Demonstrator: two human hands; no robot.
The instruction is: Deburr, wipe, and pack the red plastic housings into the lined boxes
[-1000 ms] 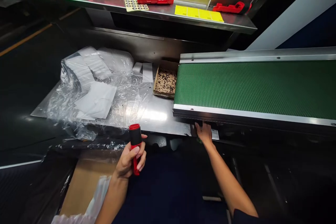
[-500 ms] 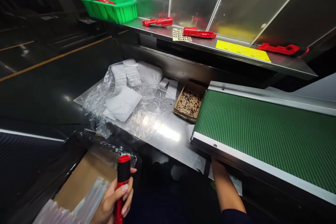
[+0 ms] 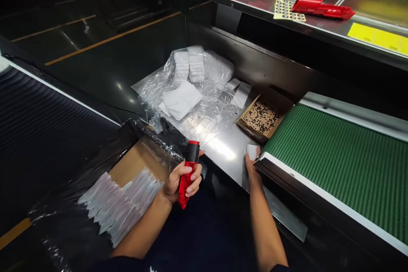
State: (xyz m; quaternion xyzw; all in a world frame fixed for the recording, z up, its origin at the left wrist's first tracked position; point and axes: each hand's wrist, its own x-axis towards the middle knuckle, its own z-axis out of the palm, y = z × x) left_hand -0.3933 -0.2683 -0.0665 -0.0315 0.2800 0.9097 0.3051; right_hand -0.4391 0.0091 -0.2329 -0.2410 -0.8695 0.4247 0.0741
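- Far left: matt brown cardboard panel (image 3: pixel 137 159) edged by glossy black plastic; overlapping milky plastic sleeves (image 3: pixel 108 204) lie across it.
- Left hand (image 3: pixel 174 180): fingers wrapped round a slim red-and-black plastic tube (image 3: pixel 193 153); long axis near upright, black collar and red rim uppermost.
- Beyond it: loose white sheets (image 3: pixel 183 98) on crinkled clear film.
- Right hand (image 3: pixel 251 166): fingers closed about a small white rectangular card (image 3: pixel 251 151), right of the tube and well apart from it; cannot tell if lifted.
- Just beyond: shallow cardboard tray (image 3: pixel 245 128), tiny black pieces scattered inside.
- Right: ribbed green conveyor belt (image 3: pixel 347 157), metal-railed, right hand at its near corner.
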